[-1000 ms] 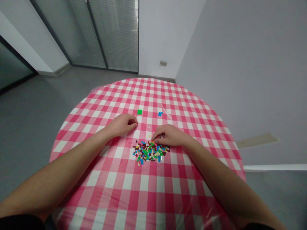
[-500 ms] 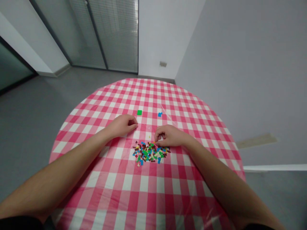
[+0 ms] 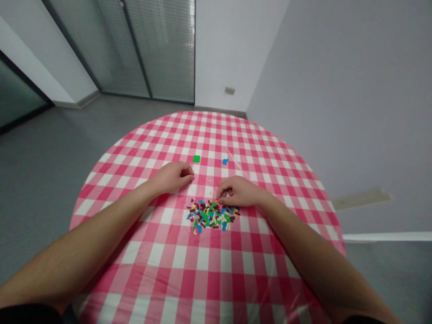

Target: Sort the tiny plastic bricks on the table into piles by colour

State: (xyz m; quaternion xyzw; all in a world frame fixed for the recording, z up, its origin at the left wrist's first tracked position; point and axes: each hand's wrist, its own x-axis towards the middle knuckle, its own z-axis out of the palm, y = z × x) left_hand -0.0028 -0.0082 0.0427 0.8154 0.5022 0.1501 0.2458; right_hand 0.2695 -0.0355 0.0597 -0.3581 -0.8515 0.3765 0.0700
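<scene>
A loose pile of small toy building bricks [image 3: 207,218], in brown, green, blue, white and a few other colours, lies on the checked tablecloth. At the pile's far right edge, my right hand [image 3: 238,191] is closed in a pinch, fingertips down among the bricks beside a small yellow piece [image 3: 218,200]. Whether it grips that piece cannot be made out. My left hand [image 3: 173,176] rests on the cloth to the left, beyond the pile, with fingers curled and thumb tip close to the index finger. Anything between them is too small to name. Just past it lies a green square plate [image 3: 196,159].
A blue brick piece [image 3: 225,161] lies beyond my right hand. One tiny yellow piece [image 3: 210,193] sits apart, between the hands and above the pile. The round table wears a red-and-white checked cloth [image 3: 202,274]. A wall [image 3: 337,112] stands close on the right.
Almost nothing differs. My right fingertips have shifted very slightly to the left at the pile's edge; my left hand stays in place.
</scene>
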